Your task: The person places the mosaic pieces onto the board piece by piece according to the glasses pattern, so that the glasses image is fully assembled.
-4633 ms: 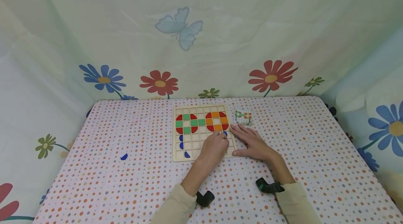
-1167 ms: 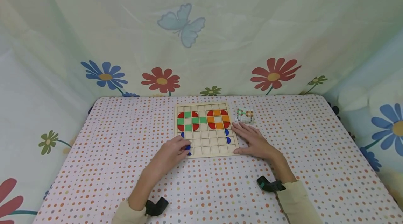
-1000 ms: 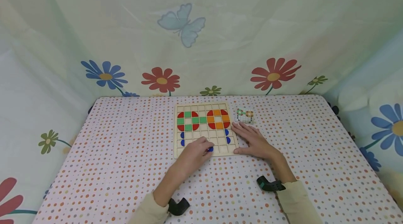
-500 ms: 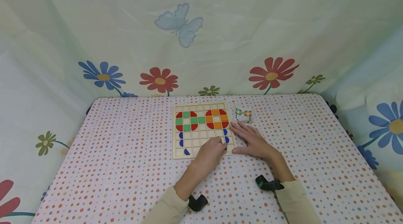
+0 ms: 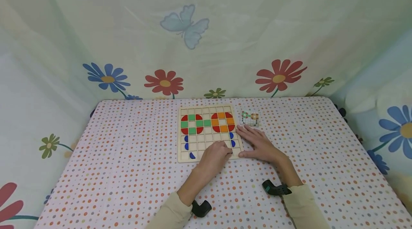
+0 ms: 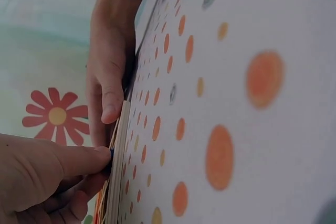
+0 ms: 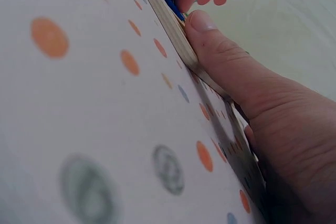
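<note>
A wooden grid board [image 5: 206, 154] lies on the table with red, green and orange tiles forming two rings joined by a green tile [image 5: 207, 123]. Blue half-round pieces [image 5: 186, 146] sit down its left side, and two more [image 5: 233, 143] down its right. My left hand [image 5: 214, 157] is over the lower right cells, thumb and finger pinching a blue half-round piece [image 7: 172, 6] against the board; the head view hides that piece behind the fingers. My right hand [image 5: 257, 143] rests with spread fingers along the board's right edge, its thumb [image 7: 210, 35] at the near corner.
A small pattern card [image 5: 249, 118] lies beyond my right hand, beside the board. One blue piece [image 5: 192, 155] near the lower left corner lies askew. The table has a dotted cloth [image 5: 128, 179], and a flowered curtain [image 5: 225, 43] hangs behind it.
My left hand has gone from the board's lower left to its lower right, carrying a blue half-round piece. The blue piece once lying left of the board is gone from there. My right hand stays put.
</note>
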Available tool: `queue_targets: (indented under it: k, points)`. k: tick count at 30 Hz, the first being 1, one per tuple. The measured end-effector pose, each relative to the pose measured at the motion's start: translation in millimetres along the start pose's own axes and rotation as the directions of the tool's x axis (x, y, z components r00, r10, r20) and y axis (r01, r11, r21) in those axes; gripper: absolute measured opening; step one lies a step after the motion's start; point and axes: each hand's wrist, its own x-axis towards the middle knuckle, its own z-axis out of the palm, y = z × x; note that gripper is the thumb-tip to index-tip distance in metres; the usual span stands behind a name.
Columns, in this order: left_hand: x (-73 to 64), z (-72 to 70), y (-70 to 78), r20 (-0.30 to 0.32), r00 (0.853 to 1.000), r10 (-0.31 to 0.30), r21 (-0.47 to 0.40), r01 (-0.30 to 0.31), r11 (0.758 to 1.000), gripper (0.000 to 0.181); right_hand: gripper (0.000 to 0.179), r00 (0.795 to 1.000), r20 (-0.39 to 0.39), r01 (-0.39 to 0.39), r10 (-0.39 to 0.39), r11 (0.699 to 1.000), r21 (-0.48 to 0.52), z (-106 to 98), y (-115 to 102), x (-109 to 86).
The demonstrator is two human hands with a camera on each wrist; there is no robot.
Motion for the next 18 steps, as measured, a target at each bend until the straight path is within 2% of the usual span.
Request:
queue_targets:
  k: [10, 18]
  points:
    - [-2.7, 2.8, -1.0, -0.013, 1.0, -0.019, -0.047, 0.018, 0.999, 0.011, 0.088, 1.0, -0.007, 0.001, -0.001, 1.0, 0.01, 1.8, -0.7, -0.3]
    - [-1.8, 4.4, -1.9, -0.067, 0.998, -0.021, -0.101, 0.014, 0.995, 0.007, 0.088, 1.0, -0.004, -0.001, 0.001, 1.0, 0.008, -0.7, -2.3, -1.2]
